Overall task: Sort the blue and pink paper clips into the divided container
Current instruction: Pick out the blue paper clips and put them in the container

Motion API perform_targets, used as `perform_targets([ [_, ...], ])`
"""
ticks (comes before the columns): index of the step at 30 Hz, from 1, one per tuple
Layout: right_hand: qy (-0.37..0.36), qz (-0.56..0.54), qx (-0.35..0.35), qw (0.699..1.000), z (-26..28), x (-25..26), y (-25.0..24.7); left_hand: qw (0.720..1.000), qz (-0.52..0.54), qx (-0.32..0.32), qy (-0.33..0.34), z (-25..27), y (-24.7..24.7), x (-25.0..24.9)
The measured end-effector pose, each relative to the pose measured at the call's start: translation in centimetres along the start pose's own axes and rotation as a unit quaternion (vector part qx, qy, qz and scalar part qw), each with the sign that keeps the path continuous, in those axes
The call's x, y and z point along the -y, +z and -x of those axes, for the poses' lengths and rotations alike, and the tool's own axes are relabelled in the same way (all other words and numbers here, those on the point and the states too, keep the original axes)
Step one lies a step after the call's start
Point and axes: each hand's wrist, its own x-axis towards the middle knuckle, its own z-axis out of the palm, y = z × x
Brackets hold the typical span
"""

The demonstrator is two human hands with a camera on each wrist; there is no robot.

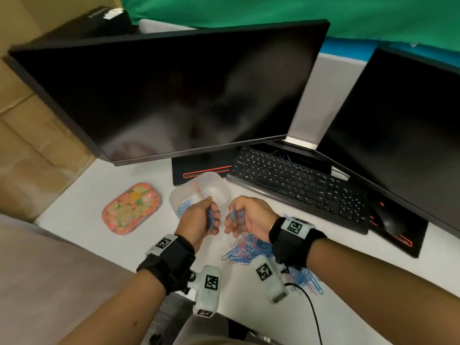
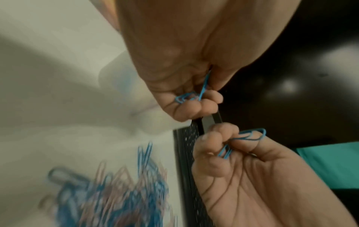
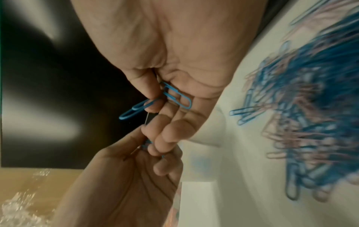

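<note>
A clear divided container (image 1: 219, 181) stands on the white desk, with several blue clips (image 1: 183, 205) in its left compartment. Just in front of it my left hand (image 1: 213, 210) pinches a small bunch of blue paper clips (image 1: 210, 219) (image 2: 194, 96). My right hand (image 1: 231, 219), a little to the right, grips more blue clips (image 1: 238, 215) (image 3: 175, 96), one of which sticks out past the thumb (image 3: 136, 109). Both hands hover close together above the desk. A mixed pile of blue and pink clips (image 1: 246, 247) (image 3: 310, 107) lies under and behind my right wrist.
A flowered oval tin (image 1: 132, 207) lies left of the container. A black keyboard (image 1: 298, 183) and mouse (image 1: 390, 220) sit to the right, two dark monitors (image 1: 174, 95) behind. A black cable (image 1: 311, 307) runs over the desk's front edge.
</note>
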Motion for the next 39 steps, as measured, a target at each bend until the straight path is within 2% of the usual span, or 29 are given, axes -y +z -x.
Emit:
perform_targets([
  [4,0.016,0.087,0.005,0.996,-2.1,2.1,3.3,0.995,-0.033,-0.09,0.012,-1.1,-2.7,-2.5],
  [7,0.029,0.142,-0.006,0.989,-3.5,3.2,5.1,0.991,-0.032,-0.129,0.001,-1.8,-4.4,-3.6],
  [13,0.032,0.185,-0.009,0.982,-5.9,4.2,7.3,0.986,-0.076,-0.145,0.02,-1.7,-5.2,-4.0],
  [18,0.022,0.271,-0.006,0.962,-6.3,4.9,8.2,0.972,-0.123,-0.176,0.093,-1.1,-5.3,-4.0],
  [20,0.006,0.31,0.001,0.951,-6.3,5.0,8.0,0.964,-0.151,-0.172,0.133,-0.8,-5.2,-3.9],
  [24,-0.024,0.259,-0.002,0.965,-5.0,4.7,6.2,0.942,-0.219,-0.133,0.218,-0.1,-4.6,-3.3],
  [28,-0.036,0.238,-0.048,0.969,-2.4,3.1,2.1,0.926,-0.296,-0.048,0.229,0.1,-3.3,-1.5],
  [31,-0.038,0.273,-0.099,0.956,-0.5,0.5,-1.9,0.895,-0.383,0.013,0.228,-0.3,-2.1,1.1],
  [34,-0.075,0.397,-0.133,0.905,1.2,-2.4,-5.2,0.842,-0.494,0.066,0.205,-0.7,-1.2,3.7],
  [36,-0.088,0.436,-0.124,0.887,2.3,-4.3,-6.2,0.805,-0.561,0.072,0.176,-1.1,-1.2,5.0],
  [39,-0.091,0.476,-0.099,0.869,3.4,-7.6,-7.1,0.766,-0.623,0.075,0.142,-1.8,-1.0,6.6],
])
